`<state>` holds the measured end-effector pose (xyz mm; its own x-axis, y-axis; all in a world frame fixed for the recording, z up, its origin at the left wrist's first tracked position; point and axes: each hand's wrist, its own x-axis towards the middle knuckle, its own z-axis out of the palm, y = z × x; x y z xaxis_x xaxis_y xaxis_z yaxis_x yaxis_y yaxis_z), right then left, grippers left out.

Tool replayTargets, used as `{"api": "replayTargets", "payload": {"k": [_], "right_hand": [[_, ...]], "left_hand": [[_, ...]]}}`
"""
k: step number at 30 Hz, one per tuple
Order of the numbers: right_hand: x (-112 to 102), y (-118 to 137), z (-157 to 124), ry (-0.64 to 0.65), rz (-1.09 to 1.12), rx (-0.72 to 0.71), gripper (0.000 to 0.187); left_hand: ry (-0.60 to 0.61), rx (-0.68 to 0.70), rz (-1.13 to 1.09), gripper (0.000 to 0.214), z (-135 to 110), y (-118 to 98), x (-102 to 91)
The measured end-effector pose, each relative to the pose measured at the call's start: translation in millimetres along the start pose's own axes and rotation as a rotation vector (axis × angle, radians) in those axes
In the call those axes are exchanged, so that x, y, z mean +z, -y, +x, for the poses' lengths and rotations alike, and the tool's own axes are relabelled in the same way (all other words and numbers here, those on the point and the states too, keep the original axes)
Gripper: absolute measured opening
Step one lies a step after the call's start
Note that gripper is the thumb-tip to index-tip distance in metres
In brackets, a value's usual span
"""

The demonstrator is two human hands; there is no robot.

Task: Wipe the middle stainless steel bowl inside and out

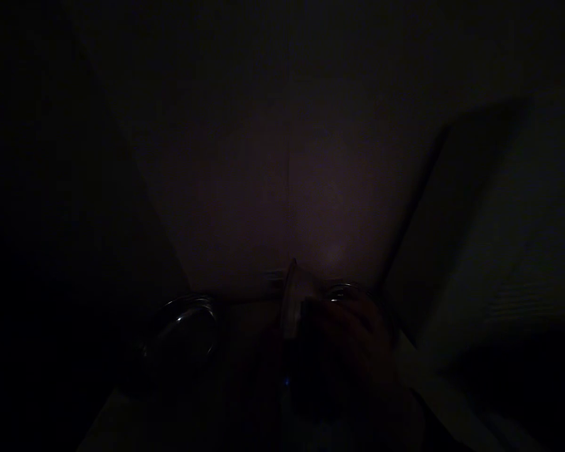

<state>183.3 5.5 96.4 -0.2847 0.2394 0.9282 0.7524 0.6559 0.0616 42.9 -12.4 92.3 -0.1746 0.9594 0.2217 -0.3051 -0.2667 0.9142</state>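
The view is almost black. A hand [358, 345], which I take to be my right hand, shows faintly at the lower centre, its fingers seemingly curled round a dark object that I cannot make out. A pale narrow thing [289, 301] stands up just left of that hand. A round glass or metal vessel [183, 333] glints to the lower left, apart from the hand. My left hand is not visible.
A dim pale wall or cupboard front [287, 188] with a vertical seam fills the middle. A dark slanted shape [456, 207] rises at the right. A pale surface edge [433, 389] runs along the bottom right.
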Motion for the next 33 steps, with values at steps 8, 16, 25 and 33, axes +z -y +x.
{"api": "replayTargets", "payload": {"k": [8, 16, 25, 33], "right_hand": [[-2.5, 0.4, 0.0, 0.037, -0.054, 0.028, 0.027], [-1.8, 2.2, 1.4, -0.008, -0.021, -0.045, 0.019], [-2.8, 6.3, 1.7, -0.009, -0.016, -0.075, 0.019], [-5.3, 4.0, 6.2, 0.037, -0.027, 0.002, 0.028]], "left_hand": [[-0.017, 0.023, 0.0, 0.031, -0.6, 0.5, -0.9], [-0.005, 0.015, -0.006, 0.031, 0.2, -1.6, -2.0], [0.0, 0.007, -0.025, 0.03, 0.5, -2.8, -4.2], [-0.003, -0.005, -0.062, 0.034, 3.8, -0.6, -2.6]]}}
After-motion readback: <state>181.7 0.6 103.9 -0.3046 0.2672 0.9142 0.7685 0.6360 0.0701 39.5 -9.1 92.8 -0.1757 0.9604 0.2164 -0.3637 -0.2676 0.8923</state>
